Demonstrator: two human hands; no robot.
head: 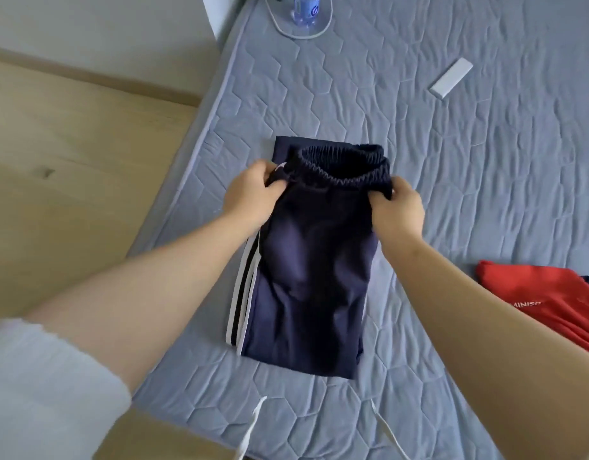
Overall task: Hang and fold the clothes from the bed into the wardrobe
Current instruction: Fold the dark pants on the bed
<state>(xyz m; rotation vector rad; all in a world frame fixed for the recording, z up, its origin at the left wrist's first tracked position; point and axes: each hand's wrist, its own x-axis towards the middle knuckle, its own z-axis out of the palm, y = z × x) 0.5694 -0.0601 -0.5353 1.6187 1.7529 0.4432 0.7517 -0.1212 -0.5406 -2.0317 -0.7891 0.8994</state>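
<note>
"Is there any container in view?"
"Only a plastic bottle (305,9) at the top edge of the frame, on the mattress (452,194) with a white cable (306,37) curving round it. How full it is cannot be told."
"And the trousers?"
"The folded navy trousers (306,277) lie mid-frame on the mattress. Their long axis runs bottom to top, with the waistband at the upper end."
"The hands?"
"The left hand (250,194) pinches the waistband's left corner, and the right hand (397,210) grips its right corner."

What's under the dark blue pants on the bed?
The dark blue pants lie folded on the grey quilted mattress. Whatever is directly beneath them is covered, so I cannot see it.
</note>
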